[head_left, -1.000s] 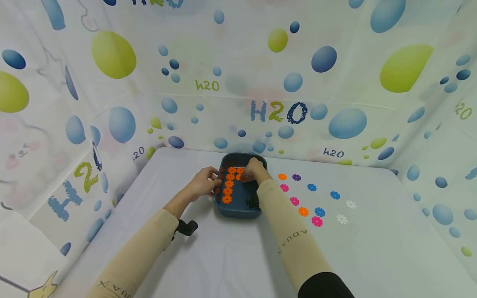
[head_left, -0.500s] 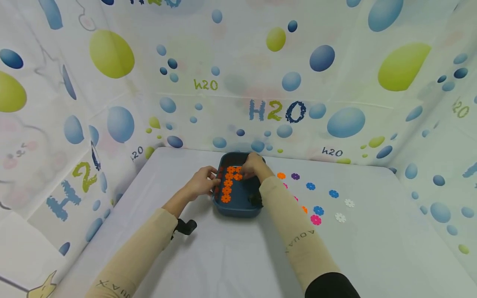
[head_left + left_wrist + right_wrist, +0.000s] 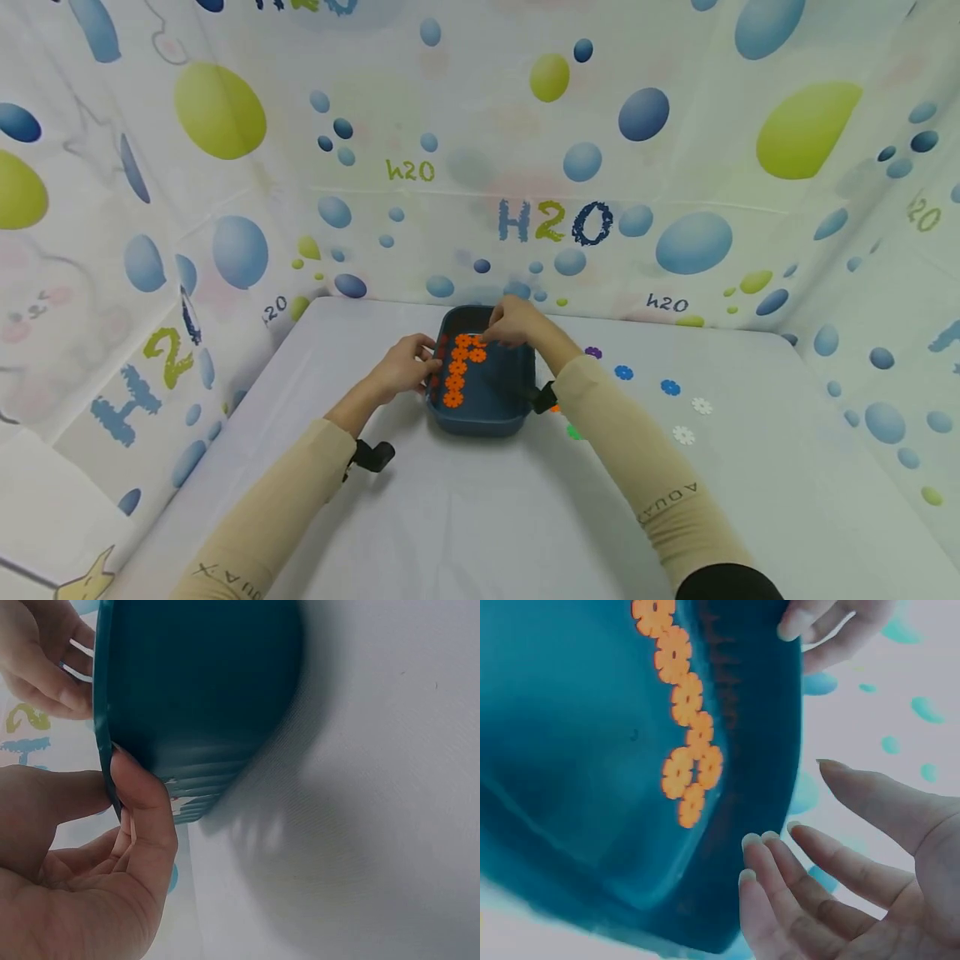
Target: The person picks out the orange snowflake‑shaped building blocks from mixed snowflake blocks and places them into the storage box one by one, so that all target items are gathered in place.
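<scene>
A dark blue plastic bin (image 3: 483, 427) stands on the white table. Inside it, orange flower-shaped discs (image 3: 453, 383) lie in a row along the left side, with others beside the row's far end; the right wrist view shows the orange discs (image 3: 687, 699) edge to edge. My left hand (image 3: 405, 365) holds the bin's left rim, and in the left wrist view that left hand (image 3: 112, 862) pinches the rim between thumb and fingers. Over the bin's far right part is my right hand (image 3: 519, 322). Seen from its wrist, the right hand (image 3: 840, 892) has spread, empty fingers close to the rim.
Right of the bin, loose flower discs lie on the table: a purple disc (image 3: 593, 352), blue discs (image 3: 671, 387), white discs (image 3: 683, 435) and a partly hidden green disc (image 3: 573, 432). My right sleeve (image 3: 637, 450) covers part of that area. A printed curtain (image 3: 450, 225) hangs behind the table.
My right hand has lifted off the orange discs inside the bin and its forearm has swung right over the loose discs. The left hand keeps its place on the rim.
</scene>
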Available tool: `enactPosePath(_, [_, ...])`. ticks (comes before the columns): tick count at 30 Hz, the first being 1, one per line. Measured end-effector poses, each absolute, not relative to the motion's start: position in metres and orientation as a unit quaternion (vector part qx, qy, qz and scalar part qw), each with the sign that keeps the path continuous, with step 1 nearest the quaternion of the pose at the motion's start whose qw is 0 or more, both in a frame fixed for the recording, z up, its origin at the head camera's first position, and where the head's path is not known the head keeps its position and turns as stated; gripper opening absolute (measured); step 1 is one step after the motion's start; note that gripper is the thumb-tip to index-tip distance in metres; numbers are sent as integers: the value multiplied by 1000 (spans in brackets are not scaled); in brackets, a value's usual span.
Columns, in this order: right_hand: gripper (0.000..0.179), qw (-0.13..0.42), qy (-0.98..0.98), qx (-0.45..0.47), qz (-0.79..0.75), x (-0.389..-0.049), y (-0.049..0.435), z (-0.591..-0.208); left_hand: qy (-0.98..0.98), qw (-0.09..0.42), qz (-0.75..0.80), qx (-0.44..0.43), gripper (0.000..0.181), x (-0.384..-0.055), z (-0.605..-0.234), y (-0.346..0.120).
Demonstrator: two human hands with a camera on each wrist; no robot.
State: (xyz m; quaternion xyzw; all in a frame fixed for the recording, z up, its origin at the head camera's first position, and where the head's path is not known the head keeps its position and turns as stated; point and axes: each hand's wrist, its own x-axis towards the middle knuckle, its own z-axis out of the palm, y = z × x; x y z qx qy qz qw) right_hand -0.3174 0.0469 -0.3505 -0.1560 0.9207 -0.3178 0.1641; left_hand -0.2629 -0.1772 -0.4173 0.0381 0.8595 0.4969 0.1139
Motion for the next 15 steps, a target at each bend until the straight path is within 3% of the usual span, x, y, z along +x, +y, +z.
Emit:
enactPosePath(5, [29, 138, 925, -201, -291, -308, 65, -350, 859, 114, 497, 40, 39, -262, -416, -176])
enactPosePath(15, [34, 156, 907, -273, -279, -288, 112, -361, 860, 111, 497, 37, 40, -262, -417, -177])
